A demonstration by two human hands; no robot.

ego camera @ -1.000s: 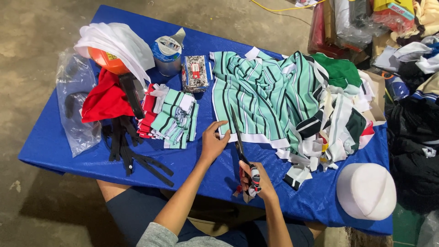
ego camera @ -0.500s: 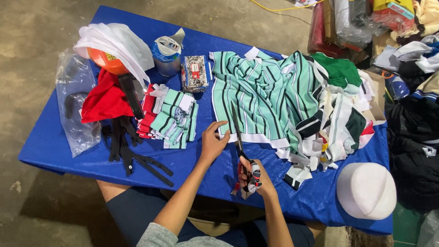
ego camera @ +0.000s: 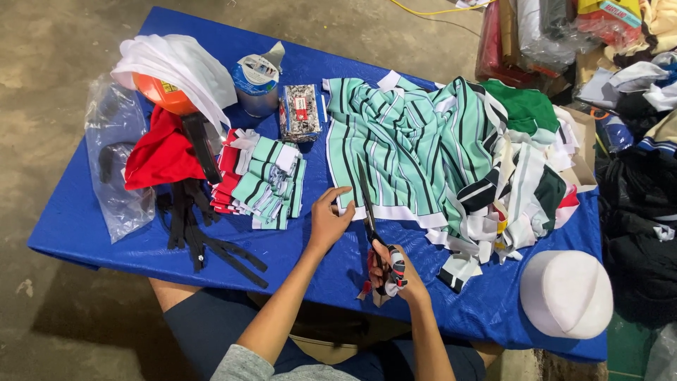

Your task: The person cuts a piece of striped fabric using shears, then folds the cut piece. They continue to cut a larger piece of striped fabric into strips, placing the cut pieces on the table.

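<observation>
A mint-green fabric with black and white stripes (ego camera: 409, 137) lies spread on the blue table (ego camera: 92, 233). My right hand (ego camera: 395, 271) grips the handles of long scissors (ego camera: 367, 201), whose blades point away from me over the fabric's near white edge. My left hand (ego camera: 328, 219) rests flat on the table at that edge, fingers touching the fabric just left of the blades.
A stack of cut striped pieces (ego camera: 264, 180) lies left of my hand, with black strips (ego camera: 201, 236), red cloth (ego camera: 162, 152) and a clear bag (ego camera: 116, 155) further left. Fabric scraps (ego camera: 508, 204) pile at right. A white cap (ego camera: 568, 293) sits near the right corner.
The scissors have advanced along the fabric's edge, blades now lying further over the cloth. My left hand stays on the edge.
</observation>
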